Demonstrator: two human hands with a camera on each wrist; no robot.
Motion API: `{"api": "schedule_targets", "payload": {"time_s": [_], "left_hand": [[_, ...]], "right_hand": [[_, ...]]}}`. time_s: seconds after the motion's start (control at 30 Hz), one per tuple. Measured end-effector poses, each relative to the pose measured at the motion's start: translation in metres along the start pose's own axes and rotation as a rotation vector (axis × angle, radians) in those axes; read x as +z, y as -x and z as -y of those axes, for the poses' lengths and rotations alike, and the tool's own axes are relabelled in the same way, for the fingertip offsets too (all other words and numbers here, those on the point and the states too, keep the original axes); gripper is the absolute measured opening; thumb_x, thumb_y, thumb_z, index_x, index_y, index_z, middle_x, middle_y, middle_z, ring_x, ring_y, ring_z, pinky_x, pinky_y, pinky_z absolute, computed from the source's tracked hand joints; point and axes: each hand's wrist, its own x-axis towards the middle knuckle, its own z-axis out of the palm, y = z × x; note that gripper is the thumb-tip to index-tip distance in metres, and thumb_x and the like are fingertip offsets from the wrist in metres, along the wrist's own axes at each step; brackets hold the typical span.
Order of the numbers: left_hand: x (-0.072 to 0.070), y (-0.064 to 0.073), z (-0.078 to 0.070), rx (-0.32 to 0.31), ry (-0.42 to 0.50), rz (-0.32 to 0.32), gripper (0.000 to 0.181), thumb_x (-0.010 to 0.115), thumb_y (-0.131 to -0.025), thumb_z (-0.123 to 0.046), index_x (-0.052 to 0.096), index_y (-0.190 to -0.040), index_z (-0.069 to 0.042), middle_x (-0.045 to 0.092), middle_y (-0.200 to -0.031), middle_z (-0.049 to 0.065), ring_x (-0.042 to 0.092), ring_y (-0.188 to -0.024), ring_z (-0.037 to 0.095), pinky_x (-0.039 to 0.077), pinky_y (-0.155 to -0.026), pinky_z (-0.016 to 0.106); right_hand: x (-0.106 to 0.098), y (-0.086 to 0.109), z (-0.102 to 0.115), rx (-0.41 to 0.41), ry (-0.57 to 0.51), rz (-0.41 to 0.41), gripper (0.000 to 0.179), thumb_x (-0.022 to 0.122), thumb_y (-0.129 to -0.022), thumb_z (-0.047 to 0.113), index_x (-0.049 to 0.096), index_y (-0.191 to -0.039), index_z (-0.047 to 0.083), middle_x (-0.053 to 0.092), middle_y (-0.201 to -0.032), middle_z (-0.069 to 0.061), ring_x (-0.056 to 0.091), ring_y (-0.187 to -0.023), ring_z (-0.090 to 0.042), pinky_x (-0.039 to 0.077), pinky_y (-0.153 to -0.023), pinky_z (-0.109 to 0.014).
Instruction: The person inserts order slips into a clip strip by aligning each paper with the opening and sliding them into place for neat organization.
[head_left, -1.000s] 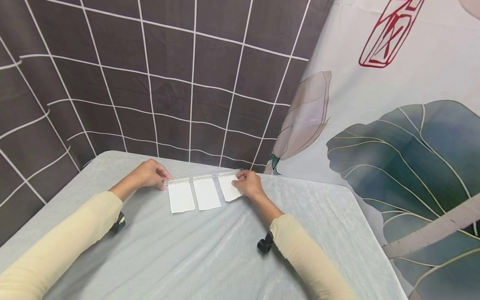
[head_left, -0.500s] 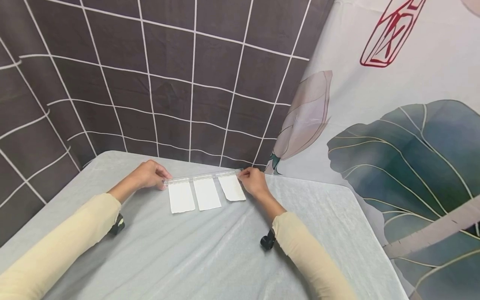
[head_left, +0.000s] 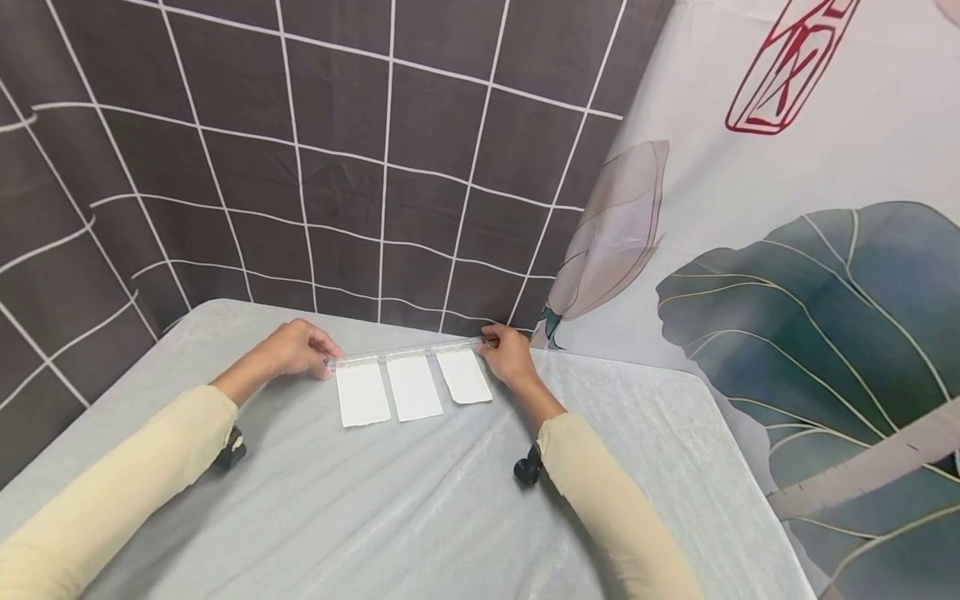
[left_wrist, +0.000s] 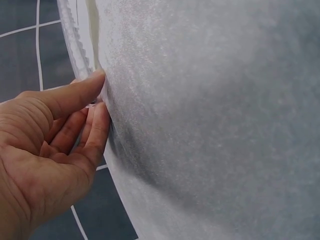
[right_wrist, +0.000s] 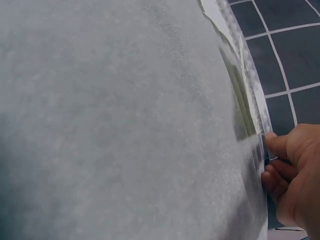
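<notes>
A long clear plastic strip (head_left: 408, 350) stretches between the two hands near the back of the table, with a ribbed surface in the left wrist view. Along its front edge sit three white paper pieces: a left one (head_left: 363, 395), a middle one (head_left: 415, 389) and a right one (head_left: 465, 377). The left hand (head_left: 296, 348) pinches the strip's left end; thumb and fingers of that hand (left_wrist: 55, 135) meet around it in the left wrist view. At the opposite end, the right hand (head_left: 510, 357) pinches the strip, its thumb just past the right paper piece.
Grey-white cloth (head_left: 375, 508) covers the table, slightly wrinkled. A dark curtain with white grid lines (head_left: 337, 192) hangs right behind the back edge. To the right hangs a white curtain with a large leaf print (head_left: 795, 300). Small black devices sit at both wrists.
The right hand has slid from on top of the right paper piece to the strip's right end, uncovering that piece. The left hand has stayed in place.
</notes>
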Motion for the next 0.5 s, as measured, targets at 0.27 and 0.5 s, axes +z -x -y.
{"api": "schedule_targets", "payload": {"time_s": [0.27,0.5], "left_hand": [[-0.0014,0.0003,0.0012,-0.005,0.015,0.007,0.041,0.092,-0.077,0.000,0.086,-0.117,0.000,0.086,-0.112,0.018,0.073,-0.094,0.020,0.054,-0.081,0.027],[0.0012,-0.0001,0.0045,-0.006,0.035,0.001,0.038,0.092,-0.079,0.001,0.086,-0.116,0.000,0.087,-0.110,0.016,0.072,-0.092,0.016,0.055,-0.082,0.026]], "right_hand": [[0.0000,-0.0009,0.0044,-0.025,0.037,0.004,0.024,0.083,-0.102,0.013,0.085,-0.126,0.009,0.082,-0.115,-0.014,0.073,-0.104,-0.028,0.059,-0.093,-0.047],[-0.0024,-0.0026,-0.0021,-0.079,0.066,0.031,0.015,0.083,-0.102,0.014,0.082,-0.116,0.010,0.078,-0.106,-0.008,0.069,-0.097,-0.023,0.057,-0.090,-0.042]]}}
